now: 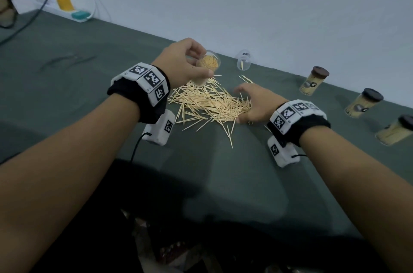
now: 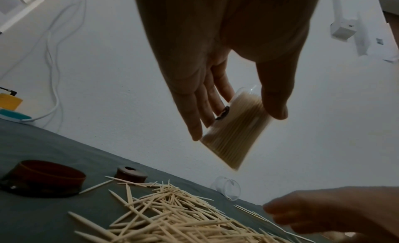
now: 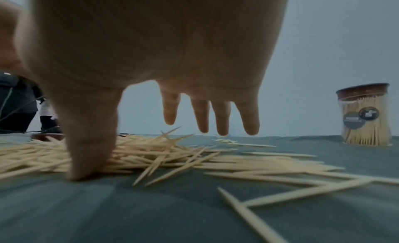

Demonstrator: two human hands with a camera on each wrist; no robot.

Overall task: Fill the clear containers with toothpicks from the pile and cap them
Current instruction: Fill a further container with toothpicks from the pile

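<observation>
My left hand (image 1: 187,65) holds a clear container (image 1: 206,67) packed with toothpicks, tilted, above the far edge of the toothpick pile (image 1: 207,103). In the left wrist view the thumb and fingers (image 2: 194,120) pinch the container (image 2: 235,132) from both sides. My right hand (image 1: 254,103) lies spread over the pile's right side, fingers straight, thumb tip down among the toothpicks (image 3: 151,154). An almost empty clear container (image 1: 243,60) lies on its side near the wall. Two brown caps (image 2: 43,176) (image 2: 130,174) sit left of the pile.
Three capped, filled containers (image 1: 312,81) (image 1: 363,103) (image 1: 395,131) stand along the wall at the right. The table (image 1: 67,98) wears a grey-green cloth. A power strip with a yellow plug (image 1: 64,2) and cables lies at the far left corner.
</observation>
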